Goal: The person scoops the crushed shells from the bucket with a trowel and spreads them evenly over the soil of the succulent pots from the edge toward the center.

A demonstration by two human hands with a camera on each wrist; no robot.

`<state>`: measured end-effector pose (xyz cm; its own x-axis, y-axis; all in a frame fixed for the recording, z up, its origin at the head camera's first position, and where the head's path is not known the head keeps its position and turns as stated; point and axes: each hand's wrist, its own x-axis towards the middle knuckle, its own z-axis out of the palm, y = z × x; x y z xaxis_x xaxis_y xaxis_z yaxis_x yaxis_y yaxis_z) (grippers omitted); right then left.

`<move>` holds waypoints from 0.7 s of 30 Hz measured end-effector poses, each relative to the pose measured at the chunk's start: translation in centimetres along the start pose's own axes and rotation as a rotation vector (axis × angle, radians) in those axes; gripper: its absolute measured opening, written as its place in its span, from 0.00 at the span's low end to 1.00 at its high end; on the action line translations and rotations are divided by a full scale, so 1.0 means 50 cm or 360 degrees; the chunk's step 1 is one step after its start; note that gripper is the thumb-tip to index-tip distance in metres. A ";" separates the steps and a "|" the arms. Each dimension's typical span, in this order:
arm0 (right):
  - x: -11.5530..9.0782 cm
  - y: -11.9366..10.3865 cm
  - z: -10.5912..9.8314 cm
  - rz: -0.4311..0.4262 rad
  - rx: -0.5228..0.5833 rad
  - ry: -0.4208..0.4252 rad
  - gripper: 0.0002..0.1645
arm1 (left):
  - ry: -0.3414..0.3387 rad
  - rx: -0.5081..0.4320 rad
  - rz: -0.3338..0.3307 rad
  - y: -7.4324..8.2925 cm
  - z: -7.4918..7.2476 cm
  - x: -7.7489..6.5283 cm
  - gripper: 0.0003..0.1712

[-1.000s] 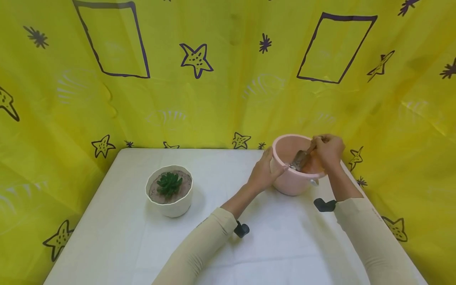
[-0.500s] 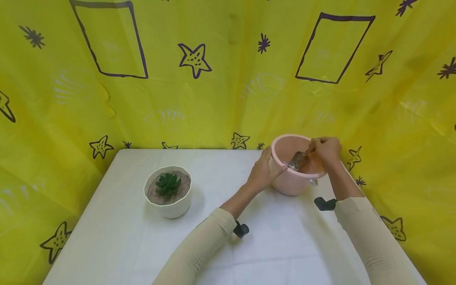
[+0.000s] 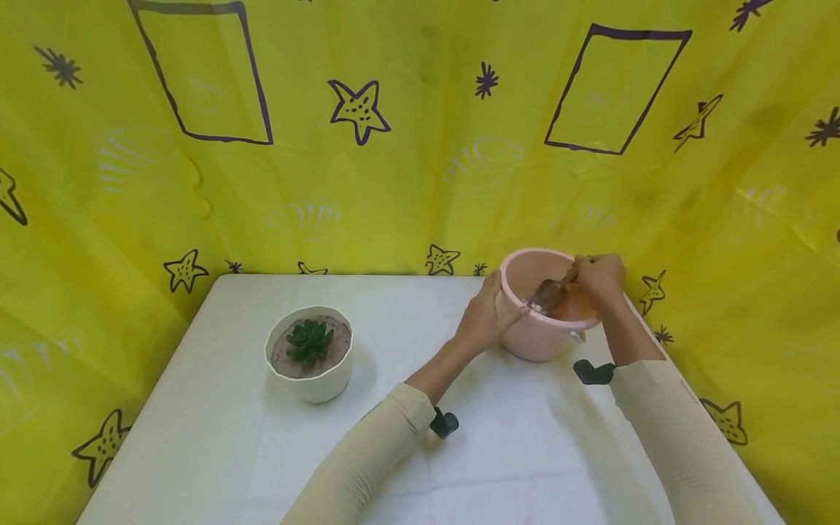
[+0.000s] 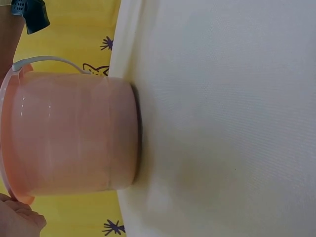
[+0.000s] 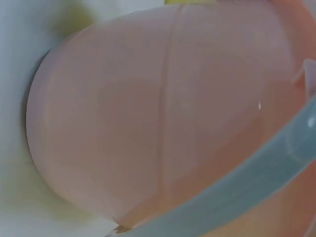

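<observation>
A pink bucket point(image 3: 534, 343) stands upright at the back right of the white table. My left hand point(image 3: 482, 317) grips its left rim, thumb over the edge and fingers along the outside. In the left wrist view, the curled fingers point(image 4: 22, 217) show at the bucket's rim. Over the bucket's right rim, my right hand point(image 3: 600, 277) holds a small trowel point(image 3: 547, 295) by its brown handle. The trowel's blade slants down inside the bucket, near the front wall, with some small whitish bits beside it. The bucket's bottom is hidden. A pale handle point(image 5: 237, 192) crosses the bucket's side in the right wrist view.
A green succulent point(image 3: 310, 341) grows in a white pot point(image 3: 318, 386) on the table's left half, its soil greyish brown. A yellow patterned curtain point(image 3: 394, 182) hangs right behind the table point(image 3: 420, 503) and along both sides.
My right hand has moved slightly left, and the trowel's blade has shifted a little left and lower inside the bucket. The left hand and bucket have stayed in place.
</observation>
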<state>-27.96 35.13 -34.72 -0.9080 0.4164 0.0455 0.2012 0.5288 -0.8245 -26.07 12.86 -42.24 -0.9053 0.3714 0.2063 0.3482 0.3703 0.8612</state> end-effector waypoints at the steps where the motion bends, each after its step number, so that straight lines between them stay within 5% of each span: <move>1: 0.000 0.000 0.000 0.0005 0.0033 -0.0009 0.24 | -0.0001 0.0004 0.0003 0.001 0.000 0.000 0.54; 11: 0.015 0.014 0.016 0.0110 0.0145 -0.0075 0.23 | -0.0007 -0.0017 0.0024 0.000 0.002 -0.001 0.53; 21: 0.016 0.009 0.014 0.0096 0.0011 -0.0155 0.28 | -0.0005 -0.0006 0.0030 -0.002 0.000 0.004 0.54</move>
<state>-28.87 35.18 -35.43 -0.9257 0.3736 -0.0590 0.2544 0.4999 -0.8279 -26.28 12.90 -42.31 -0.8978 0.3811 0.2208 0.3641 0.3600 0.8590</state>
